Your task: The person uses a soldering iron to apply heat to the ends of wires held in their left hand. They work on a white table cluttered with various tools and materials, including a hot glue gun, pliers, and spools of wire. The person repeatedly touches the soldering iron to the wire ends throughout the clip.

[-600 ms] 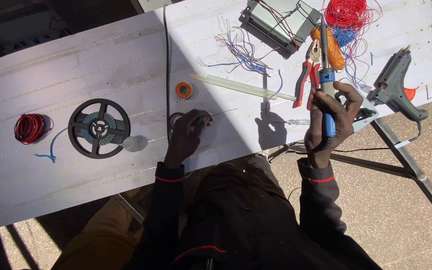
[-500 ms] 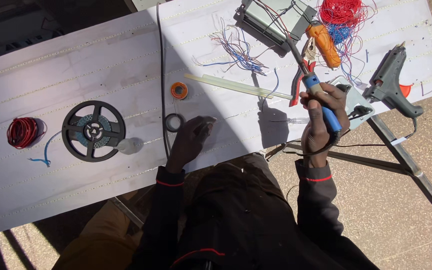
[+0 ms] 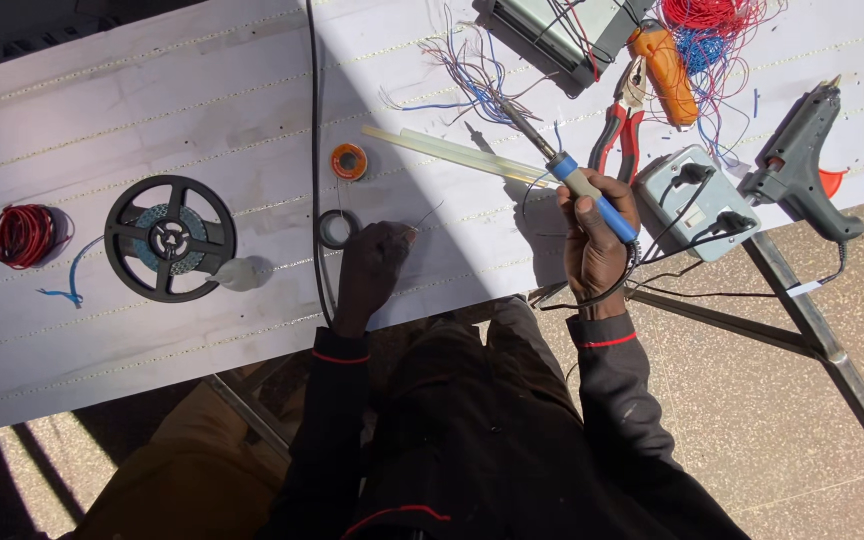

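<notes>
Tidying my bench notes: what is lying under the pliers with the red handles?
The red-handled pliers lie on the white board, their jaws among loose blue and red wires beside an orange tool. Anything directly beneath the jaws is covered.

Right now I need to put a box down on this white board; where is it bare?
Bare: left of the red wire coil, and the strip between the black reel and the black cable. Crowded: top right, around pliers, glue gun and loose wires.
</notes>
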